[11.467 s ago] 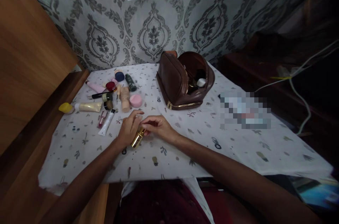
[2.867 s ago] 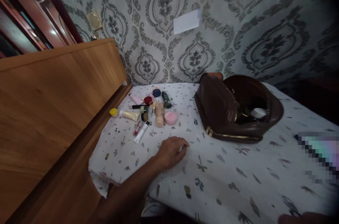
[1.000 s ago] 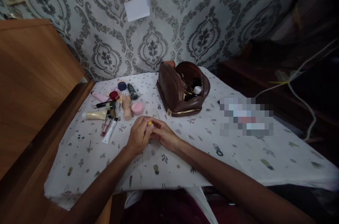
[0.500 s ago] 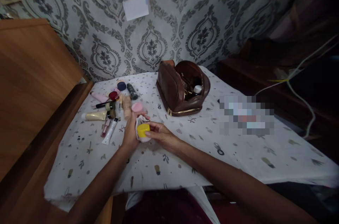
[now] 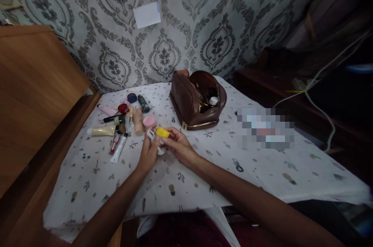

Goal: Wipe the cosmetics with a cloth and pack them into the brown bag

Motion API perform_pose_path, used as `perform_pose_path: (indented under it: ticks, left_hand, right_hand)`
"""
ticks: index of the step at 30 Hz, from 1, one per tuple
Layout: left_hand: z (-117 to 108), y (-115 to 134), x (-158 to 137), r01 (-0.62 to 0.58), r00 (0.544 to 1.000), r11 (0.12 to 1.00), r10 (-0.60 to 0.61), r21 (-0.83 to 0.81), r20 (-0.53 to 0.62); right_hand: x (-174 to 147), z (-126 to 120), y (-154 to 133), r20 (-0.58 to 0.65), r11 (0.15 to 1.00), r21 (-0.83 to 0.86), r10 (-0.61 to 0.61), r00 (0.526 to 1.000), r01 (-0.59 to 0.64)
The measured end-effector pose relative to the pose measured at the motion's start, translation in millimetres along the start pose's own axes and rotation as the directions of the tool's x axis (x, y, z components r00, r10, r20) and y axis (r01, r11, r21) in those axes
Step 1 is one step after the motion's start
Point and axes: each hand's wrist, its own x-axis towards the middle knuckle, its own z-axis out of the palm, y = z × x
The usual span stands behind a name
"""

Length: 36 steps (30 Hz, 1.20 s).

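A small jar with a yellow lid (image 5: 162, 132) is gripped in the fingers of my right hand (image 5: 183, 148), tilted above the table. My left hand (image 5: 148, 153) closes on a crumpled white cloth (image 5: 150, 135), its thumb pressing the cloth against the jar's side. Part of the jar's pale body is hidden by cloth and fingers. Just beyond my left hand lies a round pink item (image 5: 149, 121), and a beige bottle (image 5: 138, 121) is beside it.
Several cosmetics, among them a gold tube (image 5: 103, 130), a white tube (image 5: 119, 149) and a dark green tube (image 5: 143, 103), lie at the left. An unzipped brown leather bag (image 5: 198, 101) holding items stands at the back. A blurred-out object (image 5: 264, 128) lies at the right.
The jar has been tilted and raised slightly, its yellow lid turning rightward. My left thumb has come over the cloth against it. The whole view has shifted a little.
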Motion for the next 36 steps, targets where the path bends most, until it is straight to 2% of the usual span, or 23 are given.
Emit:
perform_pose_path:
  ticks: [6, 10, 17, 19, 21, 26, 32, 36]
  left_hand:
    - [-3.6, -1.0, 2.2, 0.014, 0.998, 0.999, -0.017, 0.048, 0.06]
    - [-6.2, -3.4, 2.2, 0.01, 0.999, 0.996, -0.014, 0.087, 0.044]
    - [-10.6, -7.3, 6.3, 0.089, 0.996, 0.99, -0.087, 0.107, -0.029]
    - [-12.5, -7.4, 6.9, 0.111, 0.993, 0.987, -0.106, 0.112, -0.048]
    - [-13.7, -6.8, 6.5, 0.11, 0.994, 0.989, -0.11, 0.094, -0.009]
    - [-12.7, -4.0, 3.5, -0.072, 0.976, 0.991, 0.046, 0.114, 0.215]
    - [-13.5, -2.2, 2.2, -0.14, 0.977, 0.952, 0.088, 0.272, 0.194]
    - [-17.0, 1.0, 2.0, -0.194, 0.966, 0.939, 0.132, 0.282, 0.224]
  right_hand:
    - [-1.8, -6.5, 2.8, 0.148, 0.954, -0.294, -0.019, 0.989, 0.063]
    - [-2.1, -8.5, 4.2, 0.162, 0.915, -0.389, -0.045, 0.986, 0.106]
    - [-3.8, -4.9, -0.9, 0.179, 0.949, -0.315, 0.031, 0.983, 0.027]
    - [-3.7, -3.6, -3.2, 0.13, 0.956, -0.295, 0.034, 0.991, 0.006]
    - [-2.8, -2.7, -5.3, 0.065, 0.967, -0.253, 0.025, 0.998, -0.008]
    - [0.8, -2.2, -9.8, -0.015, 0.996, -0.088, 0.026, 1.0, -0.028]
    - [1.2, -4.4, -12.9, -0.01, 0.985, -0.171, -0.003, 1.0, 0.001]
    - [0.7, -5.2, -11.5, 0.025, 0.988, -0.147, 0.052, 0.998, -0.048]
